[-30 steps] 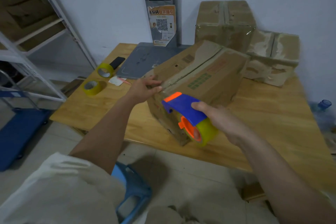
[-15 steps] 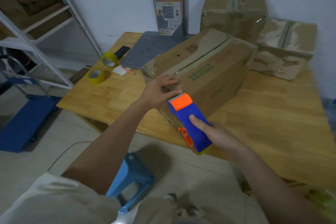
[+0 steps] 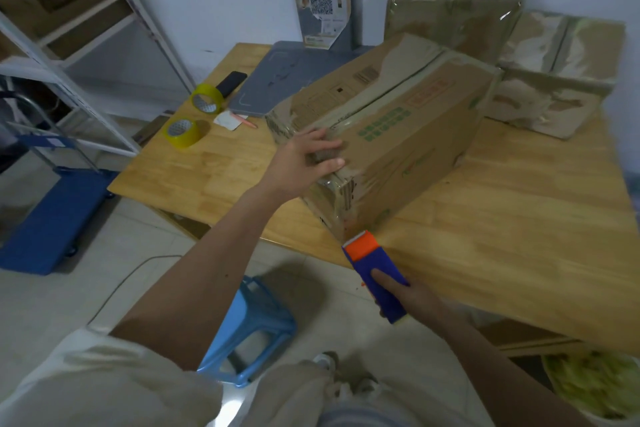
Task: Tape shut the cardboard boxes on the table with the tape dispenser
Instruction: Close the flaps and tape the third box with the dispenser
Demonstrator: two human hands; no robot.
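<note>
A wooden table [image 3: 519, 218] with a pale, planked top was seen carrying a large cardboard box [image 3: 398, 135] near its front edge, with two more taped boxes, one tall [image 3: 453, 0] and one lower [image 3: 557, 73], set at the back by the wall. On the left part of the top, two rolls of yellow tape [image 3: 207, 99] [image 3: 183, 133] were laid near a dark phone [image 3: 231, 82], a small card [image 3: 227, 120] with a pen [image 3: 244, 121] touching it, and a flat grey board [image 3: 277, 80]. The floor beneath was occupied by a light blue plastic stool [image 3: 252, 329] just off the table's front edge.

cream short sleeve [image 3: 104, 367], beige trousers [image 3: 287, 392]
</note>
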